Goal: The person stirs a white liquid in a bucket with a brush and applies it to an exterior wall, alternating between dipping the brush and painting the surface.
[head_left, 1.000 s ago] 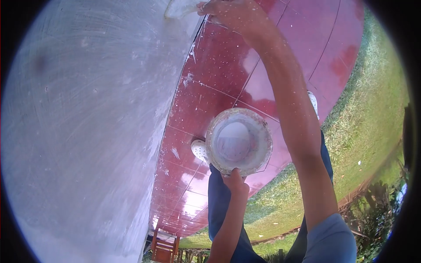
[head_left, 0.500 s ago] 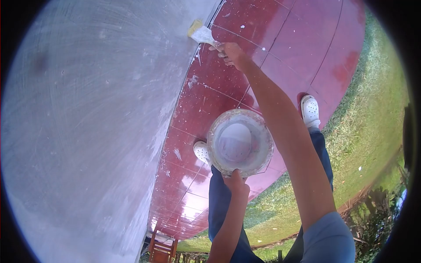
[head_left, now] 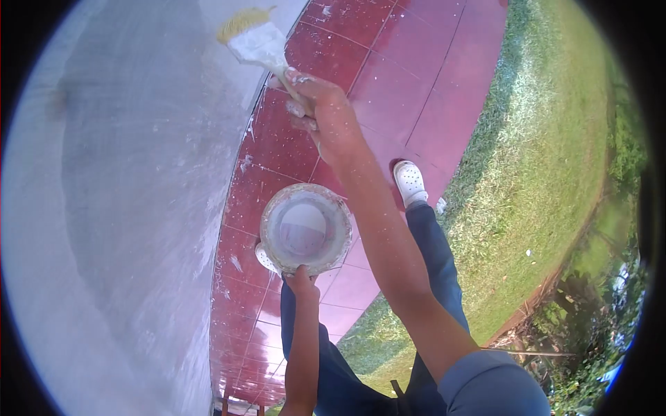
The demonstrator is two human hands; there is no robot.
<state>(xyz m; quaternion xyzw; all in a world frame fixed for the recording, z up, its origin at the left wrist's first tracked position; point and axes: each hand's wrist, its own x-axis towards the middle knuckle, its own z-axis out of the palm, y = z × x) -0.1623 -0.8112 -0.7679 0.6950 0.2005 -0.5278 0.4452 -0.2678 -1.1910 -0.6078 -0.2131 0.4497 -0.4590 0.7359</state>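
My left hand (head_left: 302, 283) grips the near rim of a round bucket (head_left: 270, 243) that has whitish liquid inside. Further up, my right hand (head_left: 316, 111) is closed around the handle of a wide paintbrush (head_left: 258, 46). The brush has yellowish bristles and a white-smeared ferrule. Its bristles are over the grey-white wall (head_left: 139, 173); whether they touch it I cannot tell. The palm side of my left hand is hidden below the bucket's rim.
Red floor tiles (head_left: 260, 191) with white splashes run along the wall's base. Grass (head_left: 527, 173) lies at the right. My two white shoes (head_left: 409, 179) stand on the tiles. Part of a wooden object shows at the bottom edge.
The brush and my right hand have moved up and left, and look larger. The bucket, my left hand and the floor have shifted left in view. More of the brush is over the wall.
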